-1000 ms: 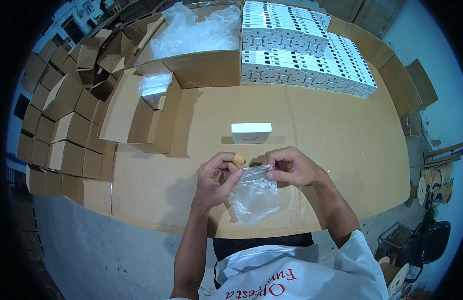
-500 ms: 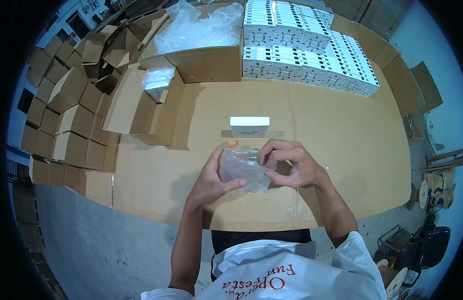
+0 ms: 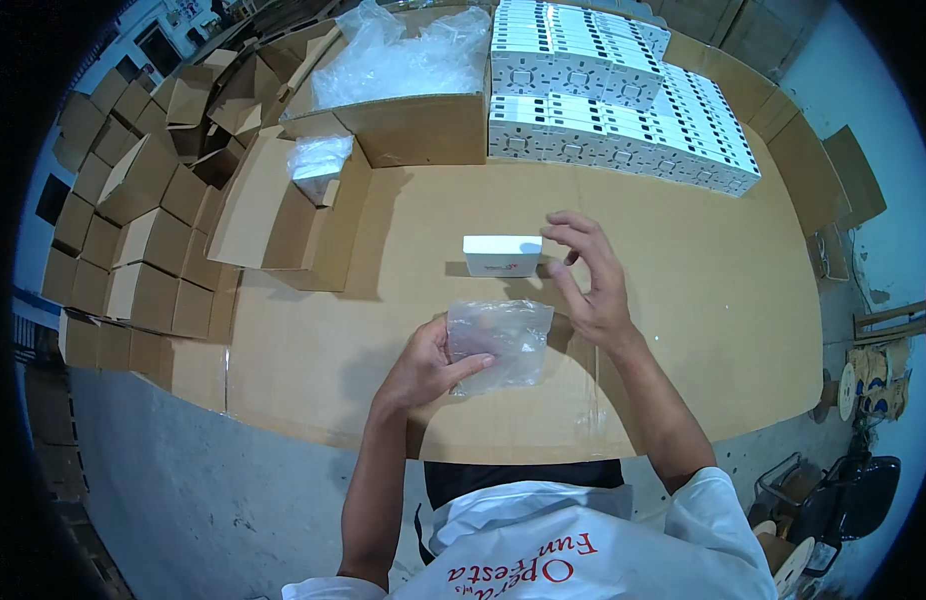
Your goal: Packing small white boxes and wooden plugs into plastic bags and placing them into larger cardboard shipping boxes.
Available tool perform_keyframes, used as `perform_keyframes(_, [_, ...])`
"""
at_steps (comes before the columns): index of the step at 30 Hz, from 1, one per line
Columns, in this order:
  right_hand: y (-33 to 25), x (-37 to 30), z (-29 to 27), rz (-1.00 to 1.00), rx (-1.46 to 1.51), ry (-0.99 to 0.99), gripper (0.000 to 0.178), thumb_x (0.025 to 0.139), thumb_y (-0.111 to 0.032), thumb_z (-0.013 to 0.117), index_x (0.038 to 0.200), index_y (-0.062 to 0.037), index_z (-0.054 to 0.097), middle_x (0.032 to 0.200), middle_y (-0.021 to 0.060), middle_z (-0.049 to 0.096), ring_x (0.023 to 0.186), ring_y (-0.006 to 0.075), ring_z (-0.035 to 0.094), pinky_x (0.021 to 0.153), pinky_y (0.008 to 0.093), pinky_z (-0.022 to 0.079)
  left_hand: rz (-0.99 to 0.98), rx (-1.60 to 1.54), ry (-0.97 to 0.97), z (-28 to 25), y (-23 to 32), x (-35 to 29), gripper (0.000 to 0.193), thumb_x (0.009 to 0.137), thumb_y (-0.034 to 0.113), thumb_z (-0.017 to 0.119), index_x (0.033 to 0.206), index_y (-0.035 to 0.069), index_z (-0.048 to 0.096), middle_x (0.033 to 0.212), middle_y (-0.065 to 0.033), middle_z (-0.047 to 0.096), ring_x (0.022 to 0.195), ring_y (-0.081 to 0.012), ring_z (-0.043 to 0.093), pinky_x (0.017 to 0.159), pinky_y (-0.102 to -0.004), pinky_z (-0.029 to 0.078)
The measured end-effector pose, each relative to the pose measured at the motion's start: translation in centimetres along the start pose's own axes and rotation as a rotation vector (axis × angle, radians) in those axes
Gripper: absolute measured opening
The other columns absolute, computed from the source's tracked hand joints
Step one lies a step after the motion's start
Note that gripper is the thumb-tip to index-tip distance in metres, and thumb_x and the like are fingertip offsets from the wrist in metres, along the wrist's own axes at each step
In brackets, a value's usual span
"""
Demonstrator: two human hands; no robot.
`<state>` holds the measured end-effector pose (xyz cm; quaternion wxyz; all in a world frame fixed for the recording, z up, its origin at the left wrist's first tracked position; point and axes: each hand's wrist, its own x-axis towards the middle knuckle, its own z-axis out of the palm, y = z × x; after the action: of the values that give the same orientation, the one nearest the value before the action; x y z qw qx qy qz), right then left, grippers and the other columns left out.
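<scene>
My left hand [image 3: 426,368] grips a clear plastic bag [image 3: 513,345] by its left side, thumb on top and the fingers behind it. The bag spreads flat over the cardboard tabletop and looks empty. Beyond it stands a small white box [image 3: 502,258] with faint red print on its near face. My right hand [image 3: 589,280] is just right of that box, fingers apart and curved toward its edge, holding nothing. I cannot tell whether a fingertip touches the box.
An open carton [image 3: 333,240] at the left holds a bagged white box [image 3: 319,165]. Behind it a larger carton [image 3: 423,140] is full of plastic bags [image 3: 398,60]. Stacked white patterned boxes [image 3: 623,125] fill the back right. Many brown cartons [image 3: 148,240] are piled at far left.
My right hand has let go of the bag and moved forward to the white box's right side. The bag now lies flatter in my left hand, which has barely moved.
</scene>
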<state>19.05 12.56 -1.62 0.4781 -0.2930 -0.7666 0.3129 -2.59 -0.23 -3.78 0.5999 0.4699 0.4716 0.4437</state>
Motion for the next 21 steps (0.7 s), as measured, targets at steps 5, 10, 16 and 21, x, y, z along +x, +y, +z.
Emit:
perform_keyframes(5, [1.2,0.4,1.1,-0.012,-0.015,-0.146,0.032,0.084,0.003,0.070,0.114,-0.0052,0.065,0.116,0.0108,0.064,0.105,0.0217,0.062,0.068,0.0339,0.059,-0.007,0.007,0.014,0.0,-0.1,0.1,0.045,0.088,0.003,0.075,0.128,-0.002,0.054,0.114,-0.0081,0.067,0.103,-0.0144,0.065,0.090,-0.0306,0.054])
perform_keyframes(10, [2.6,-0.2,1.1,0.025,-0.016,-0.041,0.027,0.084,0.003,0.072,0.110,-0.0017,0.064,0.109,0.0110,0.066,0.093,0.0197,0.066,0.068,0.0319,0.058,-0.022,-0.010,0.014,-0.1,0.0,0.3,0.045,0.088,0.002,0.074,0.128,-0.002,0.054,0.115,-0.0085,0.067,0.105,-0.0149,0.065,0.093,-0.0316,0.053])
perform_keyframes(16, [1.4,-0.4,-0.2,0.266,0.529,0.133,0.018,0.091,0.004,0.067,0.103,0.0022,0.054,0.105,0.0120,0.063,0.091,0.0163,0.067,0.069,0.0292,0.060,0.006,0.014,0.029,-0.1,-0.1,0.4,0.045,0.088,0.002,0.074,0.128,-0.002,0.054,0.115,-0.0091,0.067,0.106,-0.0158,0.065,0.094,-0.0324,0.053])
perform_keyframes(21, [0.5,-0.4,-1.0,0.394,0.659,0.036,0.017,0.092,0.004,0.065,0.102,0.0017,0.051,0.104,0.0119,0.061,0.090,0.0149,0.067,0.075,0.0273,0.061,0.008,0.017,0.049,-0.1,-0.2,0.6,0.045,0.088,0.002,0.074,0.128,-0.002,0.054,0.115,-0.0095,0.067,0.107,-0.0164,0.065,0.094,-0.0328,0.053])
